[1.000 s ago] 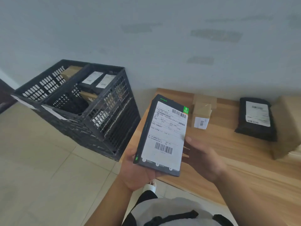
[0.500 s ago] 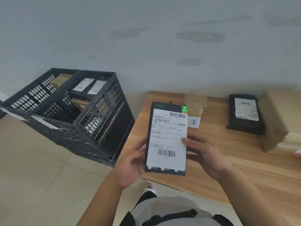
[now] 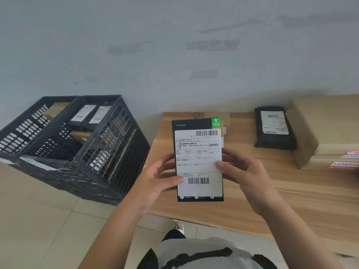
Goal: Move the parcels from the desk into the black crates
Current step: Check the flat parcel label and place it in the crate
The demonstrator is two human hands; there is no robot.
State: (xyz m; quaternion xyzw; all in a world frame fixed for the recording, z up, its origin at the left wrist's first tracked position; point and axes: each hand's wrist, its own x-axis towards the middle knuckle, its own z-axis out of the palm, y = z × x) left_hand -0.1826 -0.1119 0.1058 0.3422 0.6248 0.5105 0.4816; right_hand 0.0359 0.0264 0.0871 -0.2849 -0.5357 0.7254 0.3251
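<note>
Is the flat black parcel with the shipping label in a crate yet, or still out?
Out. Left hand and right hand hold the flat black parcel above the desk.

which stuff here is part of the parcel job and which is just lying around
Part of the job:
- flat black parcel, held by left hand and right hand
- black bag parcel on the desk
- small cardboard box behind the held parcel
- large cardboard boxes at the right
- black crates, already holding parcels

Just lying about:
- black cord loop on the desk

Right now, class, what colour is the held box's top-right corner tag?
Green, with white print; head view.
</note>
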